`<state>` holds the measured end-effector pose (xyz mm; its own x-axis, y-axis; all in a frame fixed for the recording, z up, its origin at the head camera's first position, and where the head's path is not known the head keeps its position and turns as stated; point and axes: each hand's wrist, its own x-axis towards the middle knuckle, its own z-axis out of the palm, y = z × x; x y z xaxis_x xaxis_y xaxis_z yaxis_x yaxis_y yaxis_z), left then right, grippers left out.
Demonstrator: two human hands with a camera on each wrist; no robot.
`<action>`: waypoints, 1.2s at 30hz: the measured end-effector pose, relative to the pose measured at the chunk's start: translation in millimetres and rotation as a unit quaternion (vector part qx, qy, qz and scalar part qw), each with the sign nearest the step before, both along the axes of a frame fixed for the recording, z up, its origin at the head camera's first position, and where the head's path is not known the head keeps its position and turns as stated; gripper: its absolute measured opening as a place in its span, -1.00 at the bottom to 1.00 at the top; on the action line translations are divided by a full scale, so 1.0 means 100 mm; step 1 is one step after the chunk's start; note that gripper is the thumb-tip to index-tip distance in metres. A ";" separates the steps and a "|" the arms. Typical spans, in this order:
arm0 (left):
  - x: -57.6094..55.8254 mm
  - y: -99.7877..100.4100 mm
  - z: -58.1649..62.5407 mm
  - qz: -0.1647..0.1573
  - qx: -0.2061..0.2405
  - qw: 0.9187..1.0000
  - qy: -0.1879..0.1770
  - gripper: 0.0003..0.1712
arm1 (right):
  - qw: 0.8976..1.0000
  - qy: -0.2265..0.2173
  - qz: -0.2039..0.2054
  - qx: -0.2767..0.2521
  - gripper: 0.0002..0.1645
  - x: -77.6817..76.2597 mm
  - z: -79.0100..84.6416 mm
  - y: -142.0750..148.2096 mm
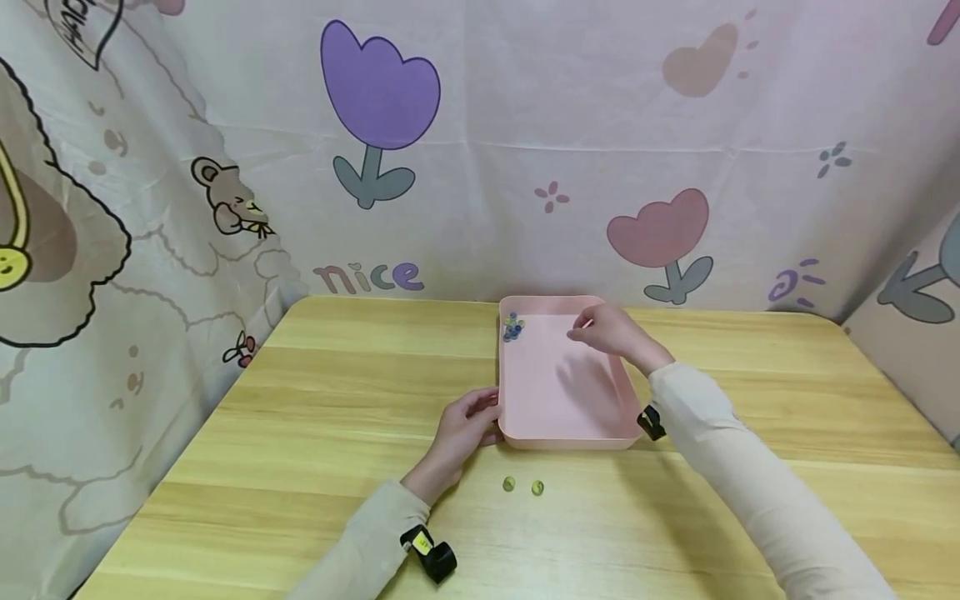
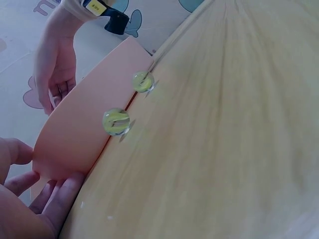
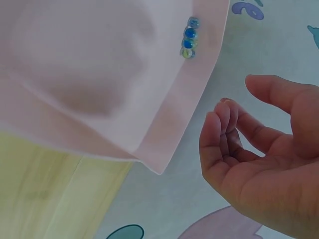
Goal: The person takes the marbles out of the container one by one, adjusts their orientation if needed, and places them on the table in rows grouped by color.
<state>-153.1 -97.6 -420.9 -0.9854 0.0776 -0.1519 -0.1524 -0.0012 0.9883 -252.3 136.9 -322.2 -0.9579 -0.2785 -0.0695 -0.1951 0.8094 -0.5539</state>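
Note:
A pink rectangular tray (image 1: 555, 375) lies on the wooden table. Several blue and yellowish glass marbles (image 1: 513, 327) cluster against its left wall near the back corner; in the right wrist view the marbles (image 3: 189, 37) line up along a wall. My left hand (image 1: 461, 433) rests its fingers on the outside of the tray's left wall, near the front corner. Over the tray's back right part hovers my right hand (image 1: 611, 333), fingers loosely bent, thumb apart, nothing between them. Two clear marbles with yellow-green swirls, a left one (image 1: 509, 483) and a right one (image 1: 537, 488), lie before the tray.
The wooden table top (image 1: 360, 392) spreads around the tray on both sides. Behind it hangs a printed cloth (image 1: 480, 167) with flowers and hearts, and more cloth covers the sides. A black wrist camera (image 1: 435, 558) sits on the left sleeve, another camera (image 1: 651, 422) on the right.

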 end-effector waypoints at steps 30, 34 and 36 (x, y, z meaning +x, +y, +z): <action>0.06 0.00 0.01 0.015 0.018 1.000 0.000 -0.56 | 0.992 -0.028 -0.094 -0.076 -0.76 -0.39 -0.22 -0.30; 0.05 0.00 0.01 0.014 0.022 1.000 0.004 -0.56 | 0.988 -0.028 -0.110 -0.106 -0.80 -0.44 -0.34 -0.34; 0.05 0.00 0.00 0.011 0.024 1.000 0.005 -0.56 | 0.983 -0.042 -0.129 -0.125 -0.75 -0.45 -0.40 -0.36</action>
<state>-148.2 -98.1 -421.2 -0.9883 0.0624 -0.1391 -0.1424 -0.0525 0.9884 -296.9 101.1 -362.4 -0.9927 -0.0447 -0.1120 0.0545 0.6624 -0.7471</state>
